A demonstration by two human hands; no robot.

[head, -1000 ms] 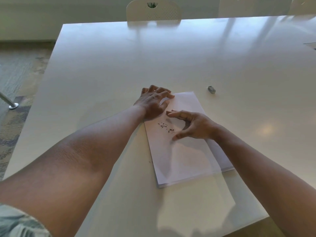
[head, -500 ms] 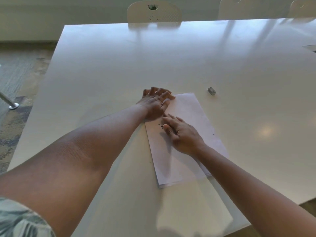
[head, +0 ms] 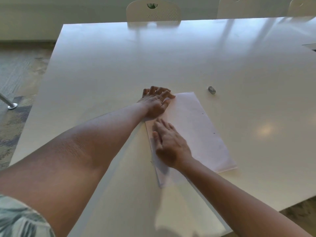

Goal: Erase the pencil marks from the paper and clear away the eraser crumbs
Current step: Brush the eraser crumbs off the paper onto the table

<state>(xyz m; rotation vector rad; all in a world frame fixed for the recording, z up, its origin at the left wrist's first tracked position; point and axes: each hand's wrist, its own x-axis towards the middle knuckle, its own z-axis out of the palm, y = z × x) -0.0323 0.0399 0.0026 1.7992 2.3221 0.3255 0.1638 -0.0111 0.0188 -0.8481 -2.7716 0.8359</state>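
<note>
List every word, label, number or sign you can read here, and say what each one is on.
None can be read.
Paper: no writing shows, only a few dark specks.
Eraser: too small to show any label.
Table: only reflections, no print.
Sleeve: a pattern, no letters.

Glossy table (head: 171, 62), matt paper (head: 196, 127)

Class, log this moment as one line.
left hand: pressing paper corner | right hand: flat on paper | eraser: on table
</note>
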